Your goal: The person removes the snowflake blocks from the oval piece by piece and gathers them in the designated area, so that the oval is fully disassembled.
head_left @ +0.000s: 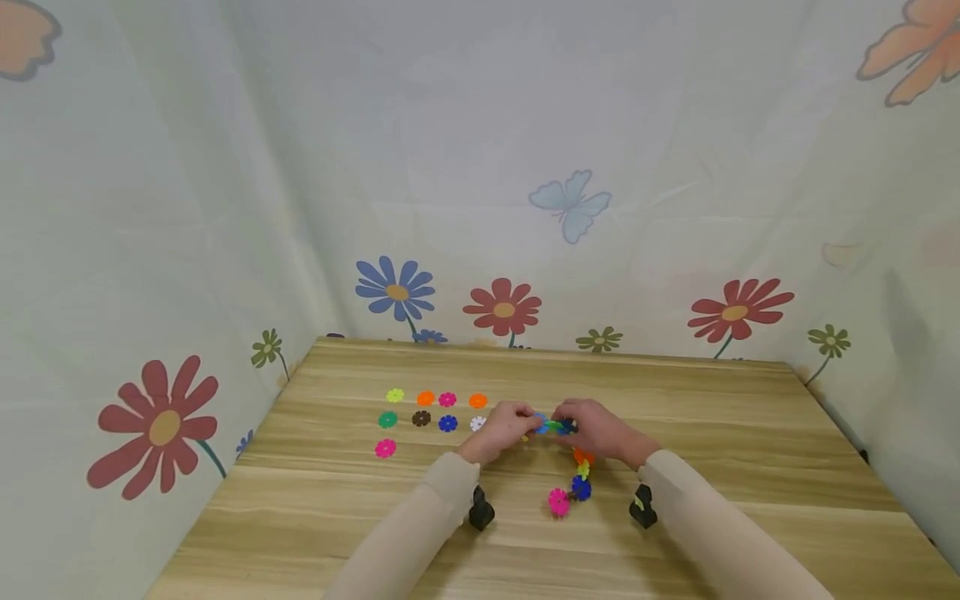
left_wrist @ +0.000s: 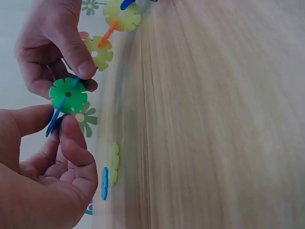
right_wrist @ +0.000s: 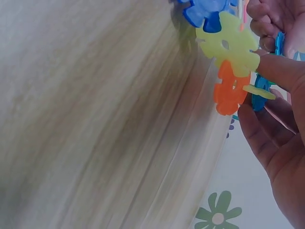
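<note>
Both hands hold a chain of slotted plastic snowflake discs above the table. My left hand (head_left: 504,432) pinches a blue disc (left_wrist: 53,123) at the chain's end between thumb and fingers. That disc sits in a slot of a green disc (left_wrist: 78,99), which lies between the two hands. My right hand (head_left: 600,430) pinches another blue disc (right_wrist: 260,98) on the green one's other side. From there the chain runs through yellow and orange discs (right_wrist: 224,98) toward a dark blue disc (head_left: 581,488) and a pink disc (head_left: 558,502) nearer the body.
Loose discs lie in rows on the wooden table (head_left: 337,500) left of the hands, among them a green disc (head_left: 387,420), a brown disc (head_left: 422,418) and a white disc (head_left: 477,424). A flower-printed cloth (head_left: 645,275) hangs behind the table.
</note>
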The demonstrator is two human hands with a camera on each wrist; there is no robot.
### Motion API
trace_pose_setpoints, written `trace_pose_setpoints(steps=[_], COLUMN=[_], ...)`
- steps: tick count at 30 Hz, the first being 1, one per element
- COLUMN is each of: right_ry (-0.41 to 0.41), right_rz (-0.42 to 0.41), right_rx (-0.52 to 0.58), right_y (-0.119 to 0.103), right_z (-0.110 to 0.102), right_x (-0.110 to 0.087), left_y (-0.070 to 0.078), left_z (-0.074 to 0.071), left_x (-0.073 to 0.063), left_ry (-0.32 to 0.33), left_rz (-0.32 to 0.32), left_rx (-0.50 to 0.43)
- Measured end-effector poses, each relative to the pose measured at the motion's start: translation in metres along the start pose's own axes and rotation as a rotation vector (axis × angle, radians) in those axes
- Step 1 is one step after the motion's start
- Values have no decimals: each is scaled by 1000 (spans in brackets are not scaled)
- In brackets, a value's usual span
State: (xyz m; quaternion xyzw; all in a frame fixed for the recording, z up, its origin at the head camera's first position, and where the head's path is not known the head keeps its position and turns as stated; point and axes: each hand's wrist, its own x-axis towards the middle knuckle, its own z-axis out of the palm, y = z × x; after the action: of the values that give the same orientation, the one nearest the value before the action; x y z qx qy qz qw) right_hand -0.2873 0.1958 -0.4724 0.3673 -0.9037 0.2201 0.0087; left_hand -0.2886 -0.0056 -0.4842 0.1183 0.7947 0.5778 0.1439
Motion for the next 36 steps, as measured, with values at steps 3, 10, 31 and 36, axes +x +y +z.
trace_pose_setpoints(steps=[3,10,31,36], right_ry=[-9,-15,-11,-9], right_rz=[-15,-16,12,17], right_rx=[5,11,-10,-5], right_y=[0,3,5,5], right_z=[0,1,-2,-2], right_x=[0,1,-1,-2], left_y=[-2,-4,2,0], left_z=[0,0,-6,-14], left_x=[2,3,-1,-8], left_ry=[0,5,43,41], left_rz=[-21,-52,-24,13], left_rx=[-50,-94,1,96])
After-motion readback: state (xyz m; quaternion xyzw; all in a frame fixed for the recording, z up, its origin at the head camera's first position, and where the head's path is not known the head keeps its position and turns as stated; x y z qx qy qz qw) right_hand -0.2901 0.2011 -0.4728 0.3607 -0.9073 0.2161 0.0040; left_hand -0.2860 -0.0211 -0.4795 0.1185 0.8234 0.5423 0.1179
